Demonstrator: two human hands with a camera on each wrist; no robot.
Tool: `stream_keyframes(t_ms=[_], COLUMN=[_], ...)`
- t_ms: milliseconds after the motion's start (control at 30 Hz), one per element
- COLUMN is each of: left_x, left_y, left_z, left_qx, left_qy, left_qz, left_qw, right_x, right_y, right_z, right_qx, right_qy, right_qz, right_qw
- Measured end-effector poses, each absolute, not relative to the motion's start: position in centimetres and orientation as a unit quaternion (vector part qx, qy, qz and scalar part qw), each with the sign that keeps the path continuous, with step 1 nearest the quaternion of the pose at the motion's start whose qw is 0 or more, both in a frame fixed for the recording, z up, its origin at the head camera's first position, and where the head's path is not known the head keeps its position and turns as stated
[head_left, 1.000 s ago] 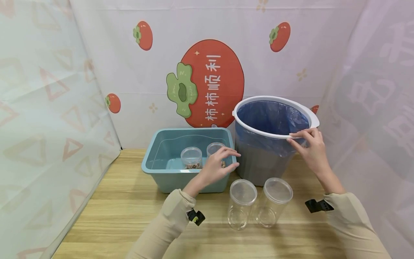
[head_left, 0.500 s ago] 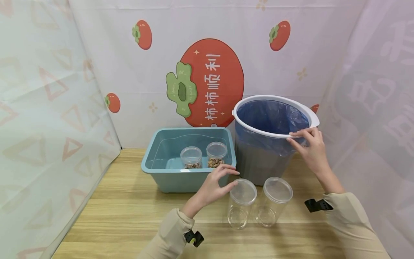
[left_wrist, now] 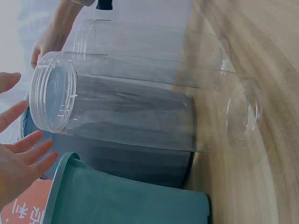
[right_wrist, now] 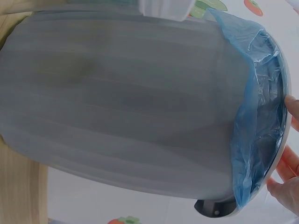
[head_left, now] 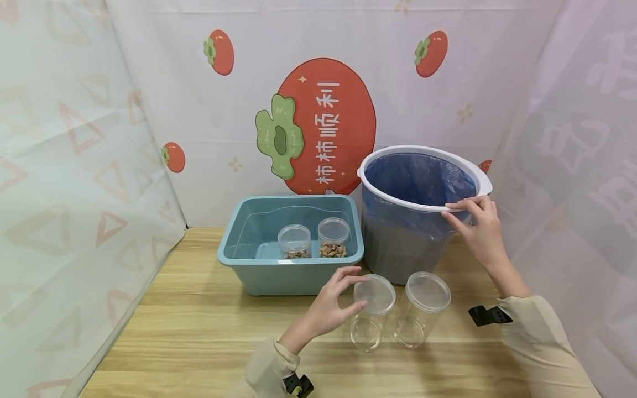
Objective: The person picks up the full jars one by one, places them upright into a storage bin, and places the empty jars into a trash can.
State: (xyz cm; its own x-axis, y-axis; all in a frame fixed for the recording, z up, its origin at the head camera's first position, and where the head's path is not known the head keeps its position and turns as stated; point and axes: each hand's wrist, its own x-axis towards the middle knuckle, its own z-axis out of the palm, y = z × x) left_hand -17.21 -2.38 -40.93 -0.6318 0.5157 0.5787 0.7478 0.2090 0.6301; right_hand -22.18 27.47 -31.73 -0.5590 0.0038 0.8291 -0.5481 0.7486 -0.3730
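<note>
My left hand (head_left: 332, 304) reaches toward the lid of the nearer clear plastic jar (head_left: 368, 326). In the left wrist view its fingers (left_wrist: 35, 154) are spread beside the jar's lid (left_wrist: 53, 91), with a gap between. A second clear lidded jar (head_left: 420, 315) stands upright just to the right; both jars look empty. My right hand (head_left: 480, 229) holds the white rim of a grey trash can (head_left: 398, 254), thumb and fingertips at the rim. A blue bag (right_wrist: 259, 107) lines the can and folds over its edge.
Left of the can sits a teal plastic basin (head_left: 283, 279). Inside it stand two short clear jars, the left one (head_left: 294, 240) and the right one (head_left: 333, 235), with small brown pieces at the bottom. A printed cloth (head_left: 318, 33) hangs behind the wooden table (head_left: 164, 331).
My left hand has moved from over the basin's front right edge toward me, down to the nearer tall jar's lid. The right hand stays at the can's rim.
</note>
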Motion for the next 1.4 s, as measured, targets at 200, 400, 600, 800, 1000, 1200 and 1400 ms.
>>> stream_keyframes(t_ms=[200,400,600,800,1000,1200,1400], left_x=[-16.6,-16.3,-16.3,-16.3,-16.5,-16.6,-16.8], left_y=[-2.3,-2.1,-1.6,-1.0,-0.7,-0.4,-0.3], left_z=[-41.6,-42.3,-42.8,-43.0,-43.3,-43.6,-43.6], left_qx=[-0.403,-0.399,-0.398,-0.395,-0.397,-0.394,-0.387], left_qy=[-0.776,-0.785,-0.792,-0.791,-0.783,-0.777,-0.778], left_qz=[-0.476,-0.468,-0.454,-0.456,-0.466,-0.474,-0.472], left_qw=[0.096,0.073,0.093,0.101,0.112,0.127,0.148], right_x=[-22.2,-22.2,-22.2,-22.2,-22.1,-22.1,-22.1], right_y=[27.4,27.5,27.5,27.5,27.5,27.5,27.4], right_z=[-31.7,-31.8,-31.8,-31.8,-31.9,-31.9,-31.8], right_qx=[0.165,0.168,0.169,0.168,0.165,0.164,0.165], right_qy=[-0.826,-0.824,-0.824,-0.824,-0.825,-0.826,-0.824], right_qz=[0.313,0.314,0.314,0.316,0.316,0.315,0.316], right_qw=[0.438,0.440,0.440,0.439,0.438,0.438,0.441])
